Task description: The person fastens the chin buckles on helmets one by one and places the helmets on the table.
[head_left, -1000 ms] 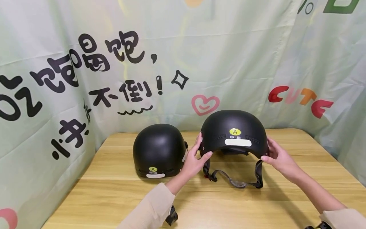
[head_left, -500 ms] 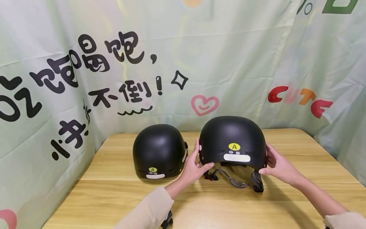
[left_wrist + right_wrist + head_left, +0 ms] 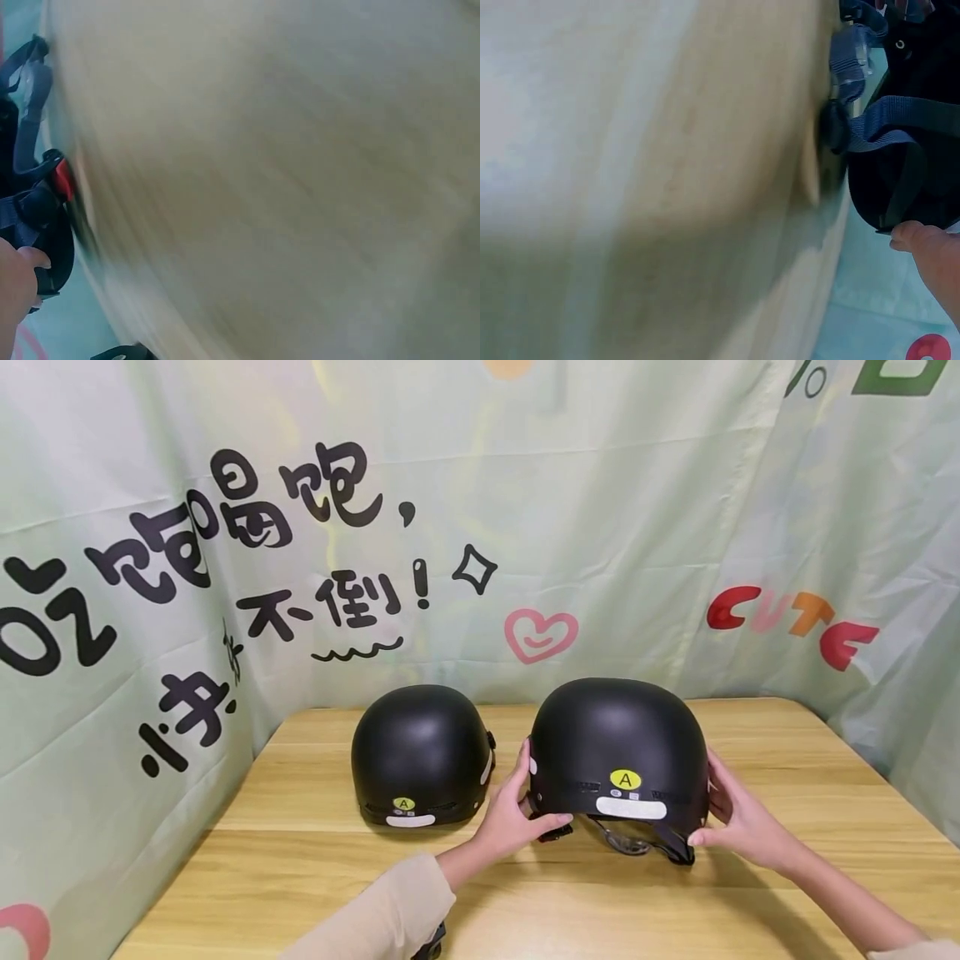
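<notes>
Between both hands is a matte black helmet [image 3: 618, 735] with a yellow A sticker and a white label on the side facing me. My left hand [image 3: 510, 818] grips its left side, thumb along the lower rim. On the opposite side my right hand [image 3: 750, 822] holds the rim, its thumb below the edge. The chin strap [image 3: 630, 842] hangs under the shell, near or on the tabletop. In the left wrist view, a red piece [image 3: 63, 180] shows on the strap's buckle. The right wrist view shows blue-grey webbing [image 3: 907, 116] inside the dark shell.
A second black helmet [image 3: 420, 752], with a similar sticker, sits on the wooden table [image 3: 300, 877] just left of the held one. Behind the table hangs a pale green curtain [image 3: 637, 510] with printed lettering. A small dark object [image 3: 431, 943] shows beside the left sleeve.
The held helmet has come down toward the table and tilted, its front edge lower, so more of its top and less of the strap shows. Both hands went down with it.
</notes>
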`<action>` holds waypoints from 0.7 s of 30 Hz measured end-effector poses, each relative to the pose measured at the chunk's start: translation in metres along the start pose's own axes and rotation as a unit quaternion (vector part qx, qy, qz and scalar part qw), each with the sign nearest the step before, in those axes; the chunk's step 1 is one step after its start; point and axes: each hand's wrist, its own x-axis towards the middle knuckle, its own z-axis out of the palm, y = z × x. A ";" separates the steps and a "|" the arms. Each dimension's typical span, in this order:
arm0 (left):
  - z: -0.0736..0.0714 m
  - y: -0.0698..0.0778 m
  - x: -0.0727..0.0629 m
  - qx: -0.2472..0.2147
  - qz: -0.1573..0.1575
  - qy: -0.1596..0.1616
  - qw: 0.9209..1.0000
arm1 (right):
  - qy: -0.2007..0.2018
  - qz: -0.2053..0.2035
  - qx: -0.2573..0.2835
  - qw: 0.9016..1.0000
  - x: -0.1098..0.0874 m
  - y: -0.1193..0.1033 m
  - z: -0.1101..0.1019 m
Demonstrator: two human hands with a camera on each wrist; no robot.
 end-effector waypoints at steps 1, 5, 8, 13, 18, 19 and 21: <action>0.001 -0.001 0.000 0.002 0.005 -0.002 1.000 | 0.000 0.001 -0.002 1.000 -0.002 0.001 0.000; 0.004 -0.002 -0.002 0.009 0.008 -0.014 1.000 | 0.004 0.007 -0.020 1.000 -0.008 0.005 0.001; 0.004 -0.001 -0.004 0.040 0.015 -0.023 0.999 | 0.009 0.003 -0.032 0.999 -0.012 0.009 0.001; 0.005 0.000 -0.009 0.122 0.019 -0.029 0.992 | 0.018 -0.009 -0.057 0.998 -0.020 0.014 0.006; 0.008 -0.004 -0.014 0.136 0.006 -0.023 0.990 | 0.034 0.007 -0.121 0.992 -0.025 0.016 0.011; 0.009 -0.004 -0.014 0.138 0.007 -0.021 0.990 | 0.035 0.010 -0.131 0.991 -0.025 0.016 0.012; 0.010 -0.004 -0.015 0.139 0.006 -0.019 0.990 | 0.037 0.005 -0.145 0.989 -0.025 0.017 0.011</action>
